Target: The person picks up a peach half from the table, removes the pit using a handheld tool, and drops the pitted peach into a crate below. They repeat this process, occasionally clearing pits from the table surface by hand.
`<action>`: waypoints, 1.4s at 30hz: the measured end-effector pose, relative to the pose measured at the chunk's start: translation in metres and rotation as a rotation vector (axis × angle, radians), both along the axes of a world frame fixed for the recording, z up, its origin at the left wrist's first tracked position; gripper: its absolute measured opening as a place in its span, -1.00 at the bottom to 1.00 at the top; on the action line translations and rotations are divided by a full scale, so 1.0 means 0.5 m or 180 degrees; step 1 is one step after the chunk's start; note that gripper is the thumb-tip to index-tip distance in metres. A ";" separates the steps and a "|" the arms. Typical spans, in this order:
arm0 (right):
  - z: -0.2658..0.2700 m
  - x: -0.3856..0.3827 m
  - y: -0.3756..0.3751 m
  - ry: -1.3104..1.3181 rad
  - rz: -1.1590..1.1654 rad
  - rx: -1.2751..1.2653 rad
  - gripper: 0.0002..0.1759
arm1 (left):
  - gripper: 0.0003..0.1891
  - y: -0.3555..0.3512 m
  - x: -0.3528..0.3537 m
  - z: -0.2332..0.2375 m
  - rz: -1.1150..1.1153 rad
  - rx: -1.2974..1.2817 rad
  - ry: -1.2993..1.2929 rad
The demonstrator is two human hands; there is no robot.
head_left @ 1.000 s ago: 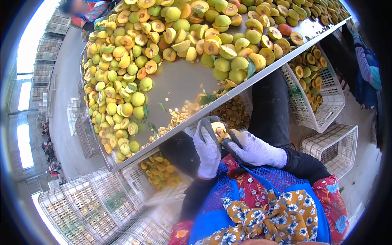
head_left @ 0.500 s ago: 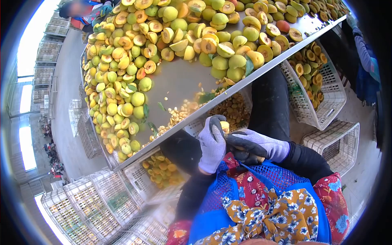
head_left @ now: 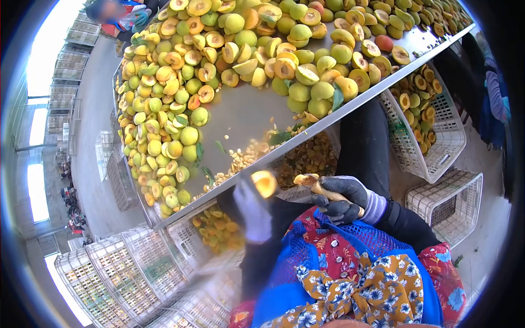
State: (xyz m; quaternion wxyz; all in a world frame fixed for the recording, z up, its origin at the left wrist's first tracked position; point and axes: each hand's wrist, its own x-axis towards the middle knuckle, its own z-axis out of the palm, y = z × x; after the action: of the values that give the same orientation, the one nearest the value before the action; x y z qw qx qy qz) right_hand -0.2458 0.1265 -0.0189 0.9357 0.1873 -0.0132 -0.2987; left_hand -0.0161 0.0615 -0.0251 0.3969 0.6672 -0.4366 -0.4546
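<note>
My left hand (head_left: 253, 210), in a lilac glove and smeared by motion, is just below the table's front edge. A cut apricot half (head_left: 263, 184) with orange flesh is at its fingertips. My right hand (head_left: 344, 198), in a lilac glove with dark palm and fingers, is closed round a slim wooden-handled tool (head_left: 332, 195). The tool's tip (head_left: 306, 179) points left, away from the fruit; something yellow-brown is on it, too small to name. Behind my hands, a crate of pits (head_left: 311, 158) stands under the table edge.
Whole and halved apricots (head_left: 158, 131) cover much of the metal table (head_left: 240, 112); loose pits (head_left: 243, 158) lie near its edge. Crates of fruit stand at left (head_left: 219, 227) and right (head_left: 421, 109). Another white crate (head_left: 445, 205) is at lower right. Two other people are at the view's edges.
My hands have come apart. The left has moved left and slightly down with the apricot half; the right stays near my lap, its tool now showing. The view has shifted slightly.
</note>
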 end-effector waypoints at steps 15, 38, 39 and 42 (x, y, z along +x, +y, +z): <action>-0.052 -0.034 0.004 0.2511 0.0480 -0.1091 -0.62 | -0.60 -0.479 -0.090 -0.097 -0.3281 -0.1878 -0.1805; 0.044 0.035 -0.051 0.6504 -0.0730 -0.4066 -0.80 | -0.42 -0.102 -0.076 0.004 -0.0705 0.1281 0.2896; 0.046 0.043 -0.052 0.6507 -0.0642 -0.3986 -0.79 | -0.45 -0.087 -0.072 0.000 -0.1170 0.0823 0.2333; 0.045 0.061 -0.050 0.6433 -0.0613 -0.3899 -0.73 | -0.53 -0.047 -0.083 0.018 -0.1361 0.0006 0.1286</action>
State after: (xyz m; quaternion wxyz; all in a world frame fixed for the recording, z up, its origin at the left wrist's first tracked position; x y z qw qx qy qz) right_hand -0.2153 0.1016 0.0038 0.4293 -0.6144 0.5771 -0.3243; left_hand -0.0578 0.0378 -0.0163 0.3704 0.4565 -0.4790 -0.6520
